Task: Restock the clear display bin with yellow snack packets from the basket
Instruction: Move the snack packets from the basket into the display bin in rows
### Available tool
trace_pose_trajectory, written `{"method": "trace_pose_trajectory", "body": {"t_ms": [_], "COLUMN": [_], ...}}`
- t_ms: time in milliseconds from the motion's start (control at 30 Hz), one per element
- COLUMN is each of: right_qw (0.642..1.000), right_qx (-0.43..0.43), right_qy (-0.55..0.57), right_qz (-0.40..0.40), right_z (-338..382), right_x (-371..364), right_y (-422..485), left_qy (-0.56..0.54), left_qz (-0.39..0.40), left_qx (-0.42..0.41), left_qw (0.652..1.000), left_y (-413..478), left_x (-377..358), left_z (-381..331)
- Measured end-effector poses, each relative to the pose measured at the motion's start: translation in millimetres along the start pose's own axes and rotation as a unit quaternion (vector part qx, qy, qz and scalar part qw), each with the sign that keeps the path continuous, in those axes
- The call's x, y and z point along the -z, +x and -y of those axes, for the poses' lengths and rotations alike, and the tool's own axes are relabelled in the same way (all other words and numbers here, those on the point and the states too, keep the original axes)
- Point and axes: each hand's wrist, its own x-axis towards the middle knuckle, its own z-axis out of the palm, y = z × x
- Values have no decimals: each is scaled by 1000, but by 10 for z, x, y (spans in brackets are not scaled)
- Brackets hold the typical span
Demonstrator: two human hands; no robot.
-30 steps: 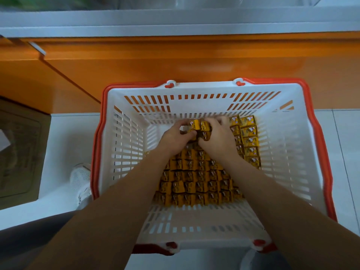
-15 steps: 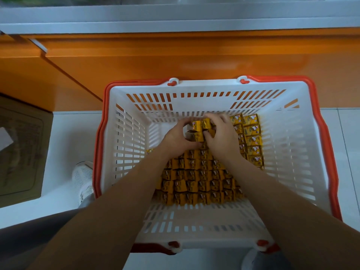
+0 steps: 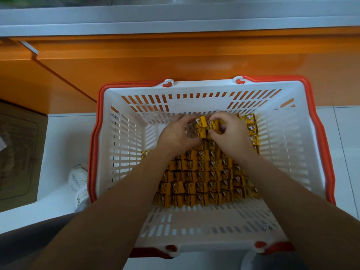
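Note:
A white slatted basket (image 3: 124, 145) with red handles stands on the floor below me. Rows of yellow snack packets (image 3: 204, 180) cover its bottom. Both my hands are down inside it at the far end. My left hand (image 3: 175, 135) and my right hand (image 3: 231, 133) together grip a small bunch of yellow packets (image 3: 204, 126), fingers curled round it from either side. The bunch sits slightly above the packed rows. A further column of packets (image 3: 251, 127) lies to the right of my right hand. The clear display bin is not in view.
An orange counter front (image 3: 175, 59) with a grey top edge (image 3: 175, 18) rises just behind the basket. A brown cardboard box (image 3: 17, 154) stands at the left on the white tiled floor (image 3: 64, 137). My white shoe (image 3: 78, 180) is beside the basket's left wall.
Both hands have closed tighter on the bunch of packets and lifted it slightly off the rows. The view has shifted a little downward.

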Motion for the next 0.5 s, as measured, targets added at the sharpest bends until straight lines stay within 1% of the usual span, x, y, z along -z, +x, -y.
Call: {"method": "trace_pose_trajectory", "body": {"t_ms": [100,167,233,367,500], "right_qw": [999,997,994,985,970], "right_qx": [-23,-43,-51,-53,-50], "right_qy": [40,64,80,123,151], "right_qz": [7,25,47,111,183], "right_z": [42,104,184,484,962], "right_x": [152,286,453,857,1382], "right_y": [36,84,123,102,-23], "left_qy": [23,44,42,-51,-98], "left_qz": [-11,-18,-26,-1,24], "left_qx": [-18,-23,-34,-36,-32], "left_qw": [1000,999,998,998,994], "left_y": [-7,-26,-68,-253,-522], "left_x": [57,126,236,608,1045], "left_z": [-84,-172,-287,-676,-1122]}}
